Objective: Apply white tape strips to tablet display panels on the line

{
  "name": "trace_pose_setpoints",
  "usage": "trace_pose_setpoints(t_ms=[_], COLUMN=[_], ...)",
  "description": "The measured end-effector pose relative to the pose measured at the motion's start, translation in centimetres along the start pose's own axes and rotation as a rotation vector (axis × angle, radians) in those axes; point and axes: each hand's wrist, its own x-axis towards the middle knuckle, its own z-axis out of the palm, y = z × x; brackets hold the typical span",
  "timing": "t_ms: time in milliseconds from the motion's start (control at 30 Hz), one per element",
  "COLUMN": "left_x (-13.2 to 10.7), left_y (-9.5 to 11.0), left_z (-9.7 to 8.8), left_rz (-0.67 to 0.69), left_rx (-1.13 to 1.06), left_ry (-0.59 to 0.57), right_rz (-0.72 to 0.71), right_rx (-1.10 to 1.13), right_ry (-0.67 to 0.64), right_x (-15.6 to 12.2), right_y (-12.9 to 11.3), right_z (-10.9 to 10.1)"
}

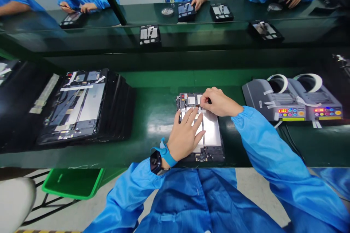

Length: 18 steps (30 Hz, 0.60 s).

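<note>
An opened tablet (214,131) lies on the green bench in front of me, its silvery inside and circuit parts facing up. My left hand (186,134) rests flat across its left and middle part, fingers spread. At the tablet's top right edge, my right hand (218,102) has its thumb and fingers pinched together close to the surface. Whatever sits between those fingertips is hidden or too small to make out. A blue strap and a dark watch are on my left wrist.
Left of me stands a tall stack of opened tablets (82,109). Two grey tape dispensers (287,98) with lit displays are at the right, with cables below. A green bin (73,182) sits under the bench edge. Across, co-workers in blue handle tablets (186,11).
</note>
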Motion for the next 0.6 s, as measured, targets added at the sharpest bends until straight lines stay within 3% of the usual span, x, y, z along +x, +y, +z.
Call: trace_pose_setpoints(t_ms=[167, 333, 433, 533, 600], left_x=[-0.1, 0.1, 0.3, 0.4, 0.3], left_y=[0.1, 0.2, 0.2, 0.1, 0.0], left_z=[0.2, 0.0, -0.2, -0.3, -0.2], left_rz=[-0.008, -0.016, -0.009, -0.011, -0.009], left_rx=[-0.013, -0.011, -0.008, -0.018, -0.036], left_ry=[0.007, -0.01, -0.008, -0.004, -0.003], right_rz=[0.045, 0.058, 0.029, 0.025, -0.016], right_rx=[-0.056, -0.027, 0.028, -0.016, -0.105], right_ry=[-0.039, 0.025, 0.142, 0.358, 0.436], right_x=[0.4, 0.8, -0.6, -3.8, -6.1], right_y=[-0.7, -0.6, -0.4, -0.7, -1.1], right_z=[-0.1, 0.2, 0.4, 1.1, 2.2])
